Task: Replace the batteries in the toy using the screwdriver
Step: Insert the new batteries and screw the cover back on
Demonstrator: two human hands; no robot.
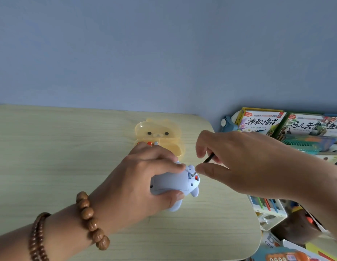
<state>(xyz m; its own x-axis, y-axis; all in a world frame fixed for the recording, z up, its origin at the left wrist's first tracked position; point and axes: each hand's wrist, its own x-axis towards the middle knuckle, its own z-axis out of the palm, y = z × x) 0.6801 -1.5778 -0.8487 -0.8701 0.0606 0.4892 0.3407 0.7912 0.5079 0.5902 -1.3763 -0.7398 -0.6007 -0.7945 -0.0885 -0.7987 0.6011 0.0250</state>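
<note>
Over the middle of the pale wooden table [50, 147], grips a small lilac toy [173, 183] in the left hand [145, 178], flat underside turned up, with fingers curled over the far edge and thumb pressed along the near edge. Cannot tell whether the toy touches the tabletop or hangs just above it. Pinches a thin dark screwdriver [209, 158] in the right hand [235, 161] between thumb and curled fingers, slanted down and to the left, with its metal tip set against the toy's right end, just beside a small red-orange spot in an opening there. Cannot tell whether the tip sits in a screw. Wears two strings of brown wooden beads: a chunky bracelet [90, 219] at the left wrist and a finer one [38, 238] further up the forearm. Just behind the left hand, shows a translucent yellow bear-shaped case [163, 132], lid tipped open, with batteries [151, 143] lined up inside. Beyond the table's right edge, shows picture books [261, 121] standing upright against a blue-grey wall, with more toys and books lower down.
</note>
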